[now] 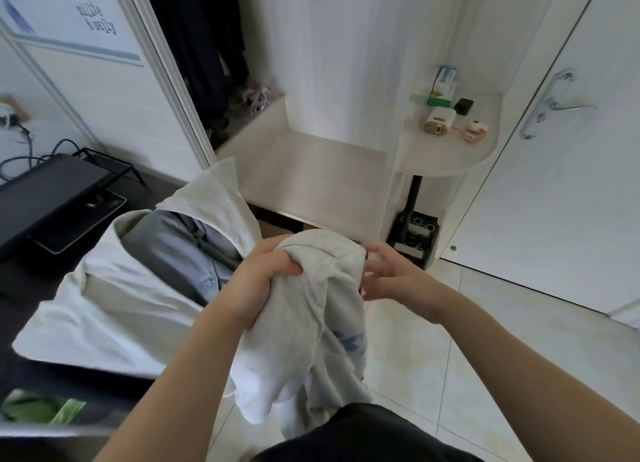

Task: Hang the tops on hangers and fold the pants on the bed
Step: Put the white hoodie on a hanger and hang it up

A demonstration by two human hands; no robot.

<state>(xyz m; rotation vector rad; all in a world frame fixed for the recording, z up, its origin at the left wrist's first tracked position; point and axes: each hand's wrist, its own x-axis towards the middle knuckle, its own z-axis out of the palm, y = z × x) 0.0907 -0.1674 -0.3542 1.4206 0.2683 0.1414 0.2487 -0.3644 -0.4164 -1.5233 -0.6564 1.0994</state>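
Left hand (263, 283) clenched, right hand (393, 281) loose

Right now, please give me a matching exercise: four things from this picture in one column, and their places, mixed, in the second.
Things:
1. grey top
2. white hoodie
3. handle
4. green box

Places:
a. on the shelf
b. on the door
c. in the left hand
d. spread out at the left

Pairs: 1-c, 2-d, 3-b, 4-a.
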